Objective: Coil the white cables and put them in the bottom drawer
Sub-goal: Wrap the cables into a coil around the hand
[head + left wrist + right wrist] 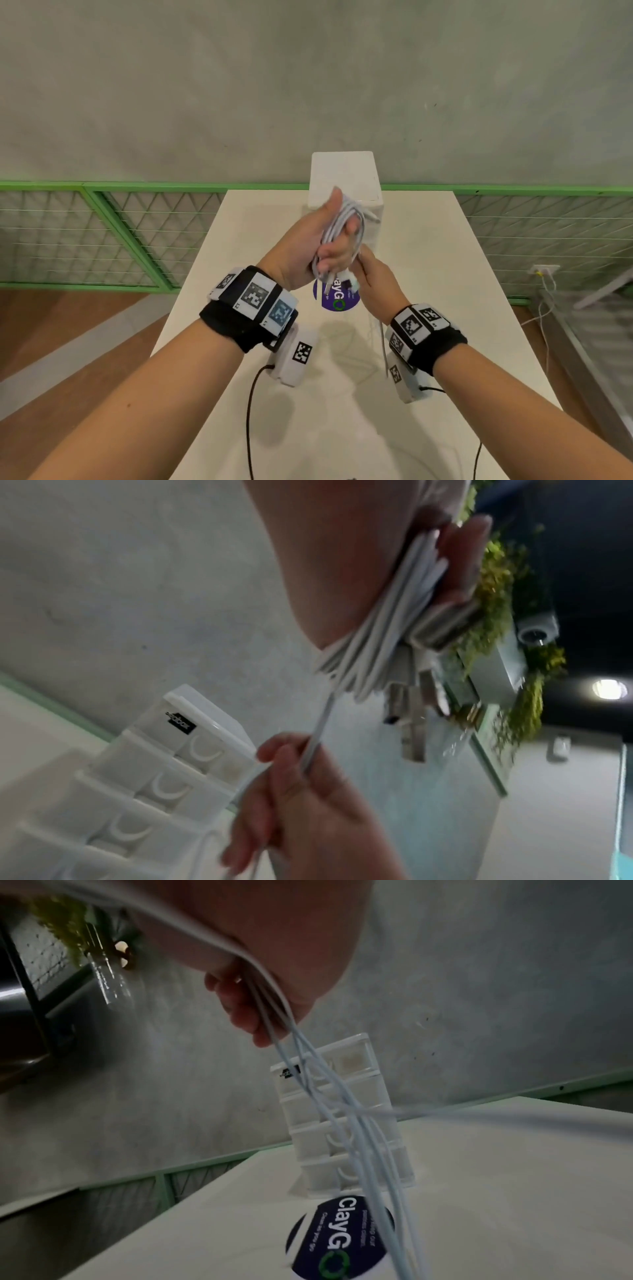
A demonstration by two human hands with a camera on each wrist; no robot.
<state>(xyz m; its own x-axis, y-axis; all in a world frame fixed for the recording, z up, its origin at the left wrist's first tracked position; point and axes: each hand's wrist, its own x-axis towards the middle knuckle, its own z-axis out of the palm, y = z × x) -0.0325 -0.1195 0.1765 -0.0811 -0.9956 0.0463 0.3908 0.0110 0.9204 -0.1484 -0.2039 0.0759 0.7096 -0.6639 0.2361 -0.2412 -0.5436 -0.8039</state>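
While your left hand grips the coil of white cables above the table, its fingers are curled round the bundled loops and the thumb points up beside them. From the left wrist view, the loops lie packed between palm and fingers, with several plugs sticking out below the bundle. Your right hand sits just below and to the right of the left, touching it, and pinches a loose strand that runs up into the coil. In the right wrist view, several loose strands hang from that hand and trail down in front of the drawers. You have the drawer unit standing at the far end of the table against the wall, every drawer closed, the bottom one included. A round dark sticker lies on the table, directly under your hands.
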